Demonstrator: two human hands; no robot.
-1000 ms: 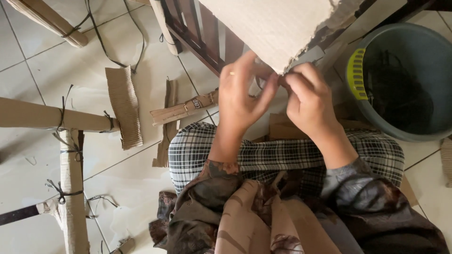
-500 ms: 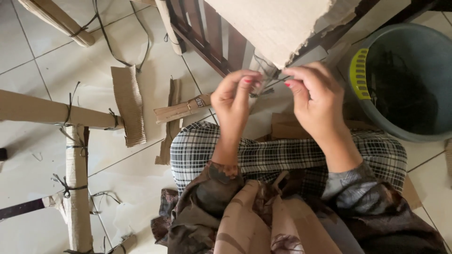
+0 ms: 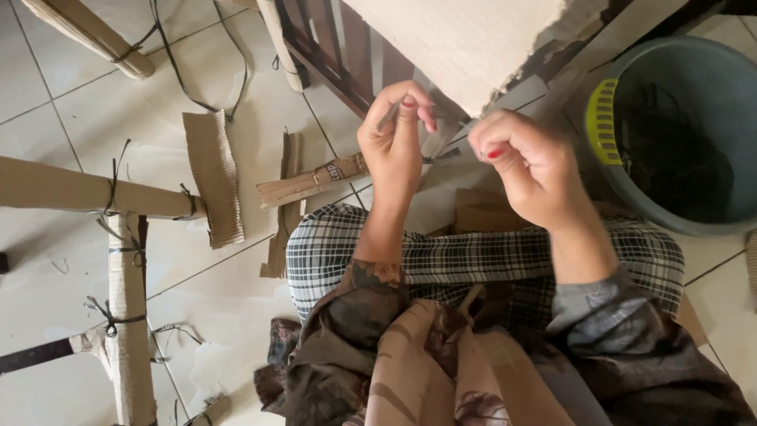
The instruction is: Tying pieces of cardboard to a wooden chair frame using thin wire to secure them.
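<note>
Glossy white floor tiles (image 3: 236, 102), daylit, scrap-strewn.

I am seeing through one head-worn camera, looking steeply down and sitting close above the fingers (image 3: 410, 110). It is facing the tiled floor (image 3: 71, 118) beyond them; there is no second view sharing anything.

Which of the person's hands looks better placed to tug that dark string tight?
Probably the right hand: its fist is closed around the thin dark string, which runs across to the left hand. The left only pinches the string's other end between fingertips, up by the cardboard sheet.
</note>
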